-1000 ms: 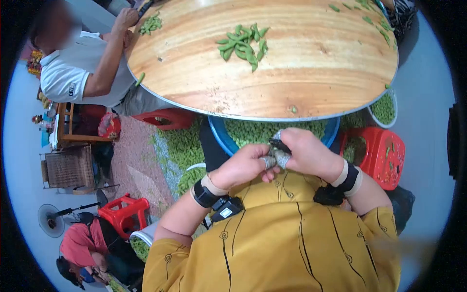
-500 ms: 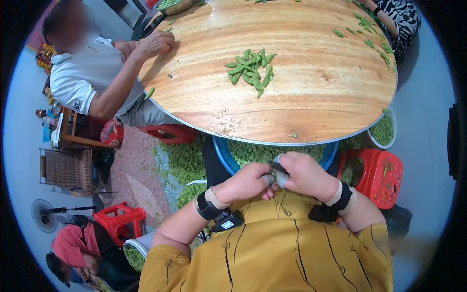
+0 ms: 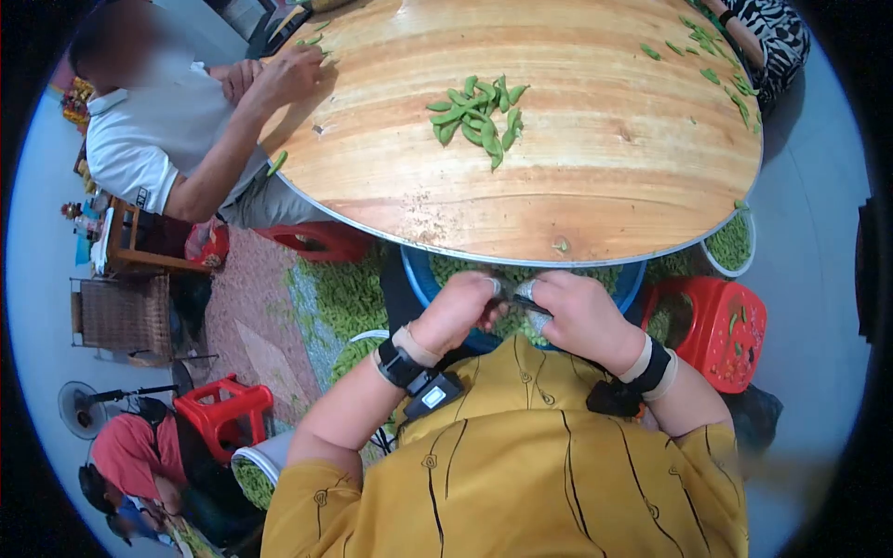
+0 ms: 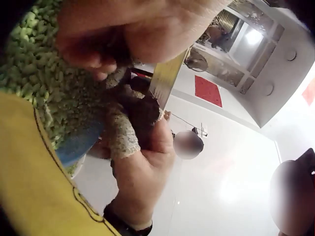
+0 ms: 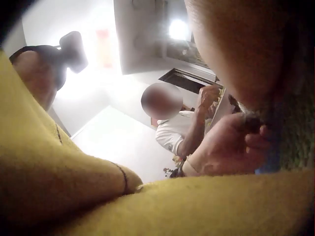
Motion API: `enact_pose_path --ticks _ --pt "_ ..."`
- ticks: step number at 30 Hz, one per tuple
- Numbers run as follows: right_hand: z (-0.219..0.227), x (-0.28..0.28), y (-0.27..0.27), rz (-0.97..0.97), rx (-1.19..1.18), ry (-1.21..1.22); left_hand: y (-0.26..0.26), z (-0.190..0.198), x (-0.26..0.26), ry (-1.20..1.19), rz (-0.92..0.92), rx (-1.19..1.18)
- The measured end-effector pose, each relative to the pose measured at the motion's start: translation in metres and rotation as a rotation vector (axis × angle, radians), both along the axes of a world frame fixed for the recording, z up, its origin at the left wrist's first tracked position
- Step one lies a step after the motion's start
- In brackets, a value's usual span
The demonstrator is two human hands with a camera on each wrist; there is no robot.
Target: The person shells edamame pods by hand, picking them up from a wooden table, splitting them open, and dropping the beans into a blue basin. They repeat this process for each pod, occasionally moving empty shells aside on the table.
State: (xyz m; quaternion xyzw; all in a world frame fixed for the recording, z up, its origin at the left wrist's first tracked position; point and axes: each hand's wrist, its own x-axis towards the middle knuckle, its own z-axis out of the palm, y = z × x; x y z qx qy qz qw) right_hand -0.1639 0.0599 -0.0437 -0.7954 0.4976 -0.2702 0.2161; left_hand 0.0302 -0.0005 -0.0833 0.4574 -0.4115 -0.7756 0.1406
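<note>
Between the two hands, a small dark tool (image 3: 526, 302) lies crosswise, pinched by the right hand (image 3: 581, 316). The left hand (image 3: 460, 307) curls at its near end; whether it grips I cannot tell.

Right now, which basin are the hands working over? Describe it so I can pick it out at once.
Start at the big round wooden table and go to its near edge, just in front of the person in the yellow shirt. The blue basin sits half under that edge, heaped with green pods, with the left hand and right hand above it. The bowl of pods further right has a white rim instead.
</note>
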Motion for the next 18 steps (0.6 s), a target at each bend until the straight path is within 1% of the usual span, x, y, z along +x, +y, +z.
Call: enact_pose_path --ticks 2,4,5,6,8,9,10,12,13,15,17,18 --pt "0.003 0.000 0.002 0.010 0.011 0.008 -0.001 -0.008 -0.006 -0.008 0.110 -0.043" --pt "0.009 -0.002 0.003 0.004 0.063 -0.015 -0.004 -0.006 -0.007 -0.060 0.071 -0.033" --pt "0.011 -0.005 0.004 -0.001 0.081 -0.010 -0.005 -0.008 -0.006 -0.080 -0.002 -0.095" --pt "0.016 -0.006 0.004 0.001 0.091 -0.006 -0.002 -0.008 -0.006 -0.077 0.001 -0.084" --pt "0.038 -0.011 0.001 -0.022 0.154 -0.017 0.000 -0.005 -0.008 -0.124 0.021 -0.166" --pt "0.050 -0.012 -0.005 -0.024 0.122 -0.009 -0.005 -0.014 -0.001 -0.176 -0.113 -0.302" --pt "0.057 -0.017 -0.010 -0.053 0.125 0.052 -0.008 -0.020 0.000 -0.170 -0.111 -0.310" --pt "0.085 -0.015 -0.032 -0.115 0.200 0.038 -0.010 -0.027 0.002 -0.211 -0.215 -0.567" --pt "0.088 -0.014 -0.047 -0.113 0.195 0.045 -0.006 -0.026 -0.001 -0.119 -0.078 -0.719" --pt "0.093 -0.013 -0.081 -0.087 -0.006 0.139 -0.009 -0.024 0.000 -0.121 -0.094 -0.713" --pt "0.092 -0.004 -0.117 -0.110 -0.069 0.273 -0.009 -0.017 0.005 -0.128 -0.111 -0.705" --pt "0.085 0.001 -0.135 -0.117 -0.115 0.284 -0.008 -0.007 0.011 -0.160 -0.128 -0.586"
